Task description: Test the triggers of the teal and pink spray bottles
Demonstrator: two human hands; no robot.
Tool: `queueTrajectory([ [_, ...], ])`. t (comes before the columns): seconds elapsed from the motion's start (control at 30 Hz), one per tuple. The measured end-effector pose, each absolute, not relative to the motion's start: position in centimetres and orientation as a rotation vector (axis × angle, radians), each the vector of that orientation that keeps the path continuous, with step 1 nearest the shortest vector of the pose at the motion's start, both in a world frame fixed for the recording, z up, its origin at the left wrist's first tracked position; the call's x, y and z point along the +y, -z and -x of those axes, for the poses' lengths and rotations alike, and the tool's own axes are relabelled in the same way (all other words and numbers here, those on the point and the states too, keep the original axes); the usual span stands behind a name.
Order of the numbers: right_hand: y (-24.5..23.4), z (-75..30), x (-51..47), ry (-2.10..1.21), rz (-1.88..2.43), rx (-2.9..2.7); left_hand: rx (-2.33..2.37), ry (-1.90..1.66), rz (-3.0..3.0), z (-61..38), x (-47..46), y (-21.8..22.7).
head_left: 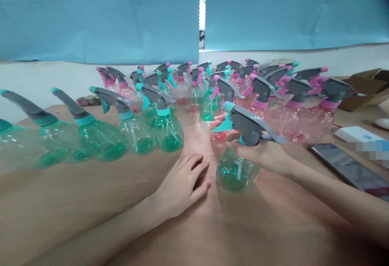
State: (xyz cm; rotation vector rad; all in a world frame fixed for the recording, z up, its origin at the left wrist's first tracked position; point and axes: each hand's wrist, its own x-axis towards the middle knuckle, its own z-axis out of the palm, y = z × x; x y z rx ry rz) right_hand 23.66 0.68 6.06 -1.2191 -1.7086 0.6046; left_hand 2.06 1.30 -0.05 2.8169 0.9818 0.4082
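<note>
My right hand (258, 152) is closed around the neck of a green spray bottle (235, 174) with a grey trigger head and a turquoise nozzle pointing left. The bottle is roughly upright, just over or on the table; which of the two I cannot tell. My left hand (188, 181) lies flat on the table, fingers apart, to the left of that bottle and holding nothing. Beyond it stands another green spray bottle (168, 132) with a turquoise collar. Behind my right hand is a clear pink spray bottle (261, 104) with a pink collar.
Several green spray bottles (101, 138) form a row on the left of the wooden table (106, 217). Pink ones (313, 122) crowd the right and back. A phone (349, 170), a white box (355, 134) and an open cardboard box (363, 91) lie right. Blue curtains (100, 18) hang behind.
</note>
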Motion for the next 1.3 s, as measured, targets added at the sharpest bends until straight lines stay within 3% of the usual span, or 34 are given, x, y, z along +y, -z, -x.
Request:
queueTrajectory([
  [0.4,-6.5,-23.8,0.5,-0.833,1.122,-1.693,0.992,-0.397,-2.825,-2.0,1.2,0.2],
  [1.3,-5.9,-23.5,0.4,-0.742,1.071,-1.755,0.996,-0.423,-2.793,-1.9,1.4,0.3],
])
